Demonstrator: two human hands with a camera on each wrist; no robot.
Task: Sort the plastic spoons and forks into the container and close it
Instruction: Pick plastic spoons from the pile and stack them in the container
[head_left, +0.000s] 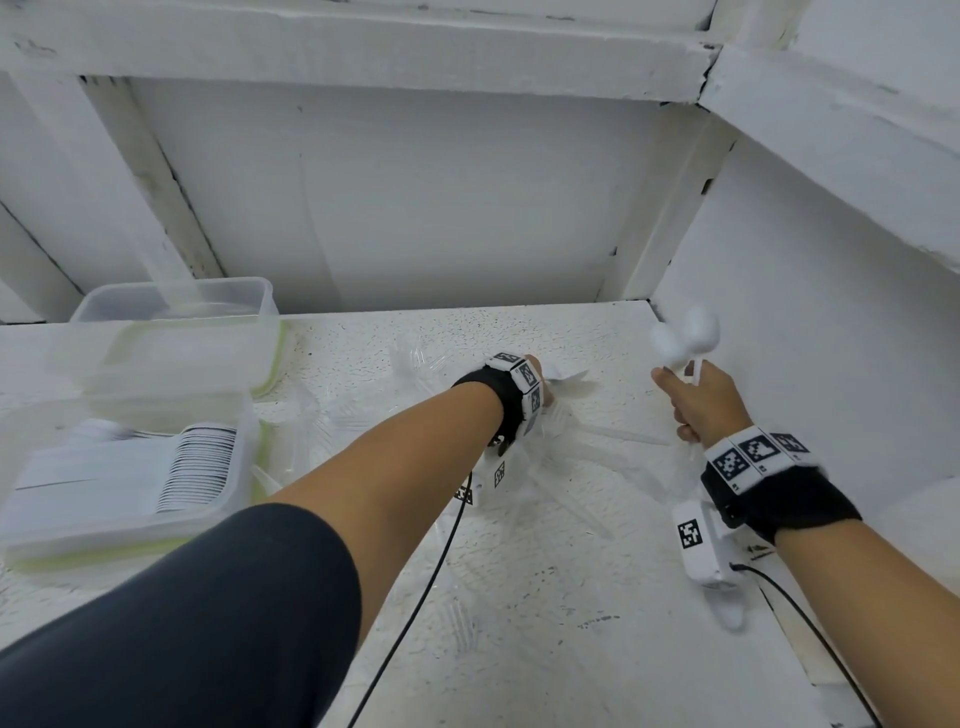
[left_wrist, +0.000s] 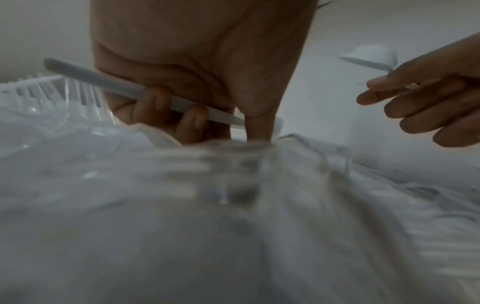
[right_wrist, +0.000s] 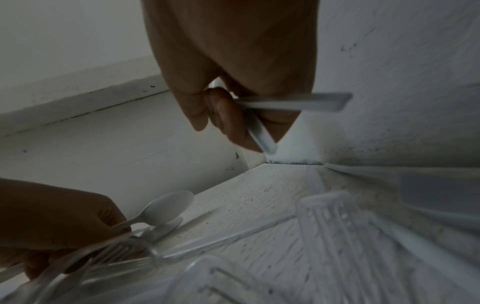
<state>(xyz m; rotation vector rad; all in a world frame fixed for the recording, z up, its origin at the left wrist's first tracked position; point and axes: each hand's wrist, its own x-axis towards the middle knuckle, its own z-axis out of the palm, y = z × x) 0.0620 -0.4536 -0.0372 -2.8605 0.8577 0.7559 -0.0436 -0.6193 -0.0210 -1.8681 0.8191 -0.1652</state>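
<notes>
On the white table lies a loose pile of clear plastic forks and white spoons. My left hand reaches into this pile. In the left wrist view its fingers curl round a white spoon handle while one finger touches the clear forks below. My right hand is raised near the right wall and grips two white spoons, bowls up; their handles stick out of my fist. The near clear container at the left holds stacked white spoons.
A second clear container stands behind the first, against the back wall; both sit on green-rimmed lids. White walls close the table at the back and right. Black cables trail from both wrist cameras across the table's front.
</notes>
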